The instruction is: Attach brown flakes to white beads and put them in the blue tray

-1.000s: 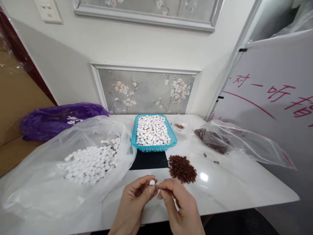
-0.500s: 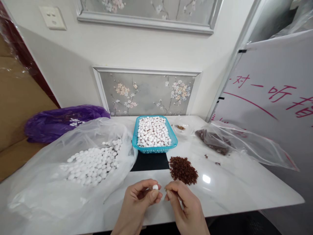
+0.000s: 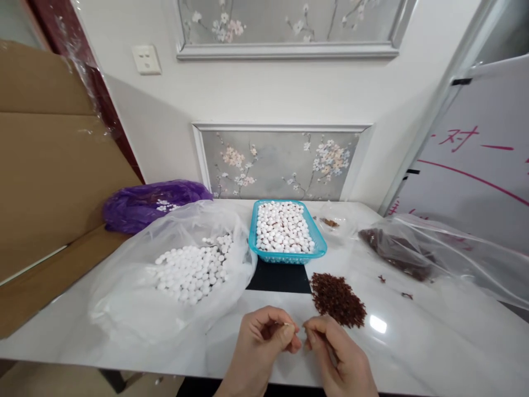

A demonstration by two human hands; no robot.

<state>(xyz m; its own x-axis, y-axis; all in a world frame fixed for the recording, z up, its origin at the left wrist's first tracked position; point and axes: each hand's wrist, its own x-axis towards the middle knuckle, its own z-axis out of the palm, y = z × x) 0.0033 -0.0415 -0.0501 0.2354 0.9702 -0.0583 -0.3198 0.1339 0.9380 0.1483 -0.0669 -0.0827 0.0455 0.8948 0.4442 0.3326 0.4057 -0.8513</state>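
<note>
My left hand (image 3: 264,344) and my right hand (image 3: 341,355) meet at the near edge of the white table (image 3: 413,331), fingertips almost touching. Both are curled in a pinch. The left thumb and forefinger hold something small and pale that I cannot make out. What the right fingers pinch is hidden. Just beyond them lies a pile of small reddish-brown pieces (image 3: 338,299). A turquoise basket (image 3: 254,242) full of white beads stands farther back. A clear plastic bag (image 3: 124,298) of white beads lies to the left.
A purple bag (image 3: 152,203) lies at the back left beside cardboard (image 3: 53,182). A clear bag with brown pieces (image 3: 413,251) lies at the right, below a whiteboard with red writing (image 3: 475,165). A black square (image 3: 279,278) sits under the basket.
The view has swung left, so everything sits farther right in the picture. The white bead plainly seen in my left fingertips before no longer shows clearly.
</note>
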